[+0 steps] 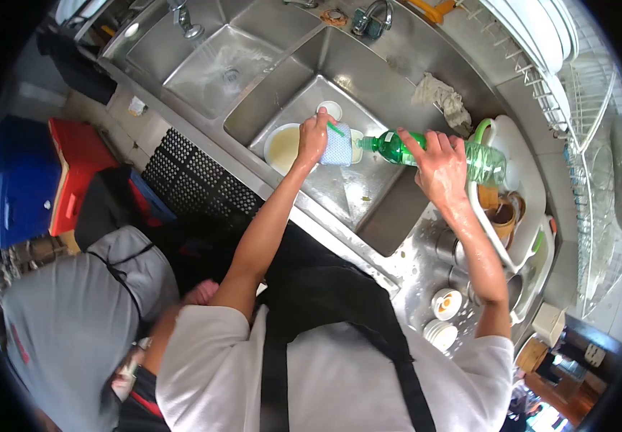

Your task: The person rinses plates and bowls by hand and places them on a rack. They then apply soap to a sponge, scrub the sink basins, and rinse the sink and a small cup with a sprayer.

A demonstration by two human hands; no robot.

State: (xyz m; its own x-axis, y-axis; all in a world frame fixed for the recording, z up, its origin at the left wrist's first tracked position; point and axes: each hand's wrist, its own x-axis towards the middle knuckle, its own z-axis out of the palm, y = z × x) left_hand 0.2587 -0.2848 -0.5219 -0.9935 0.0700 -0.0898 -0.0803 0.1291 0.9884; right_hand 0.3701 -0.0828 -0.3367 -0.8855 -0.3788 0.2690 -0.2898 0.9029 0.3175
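In the right sink basin is a white container with pale yellow liquid in it. My left hand is closed on a light blue dotted sponge over this container, with a thin green strip along the sponge's edge. My right hand grips a clear green plastic bottle, tipped onto its side. The bottle's neck points at the sponge and is close beside it; I cannot tell whether they touch. A small white round dish lies just beyond my left hand.
Left of this basin is another sink basin with a faucet. A crumpled rag hangs at the back rim. To the right are a white dish tub and stacked cups. A person in grey stands close on my left.
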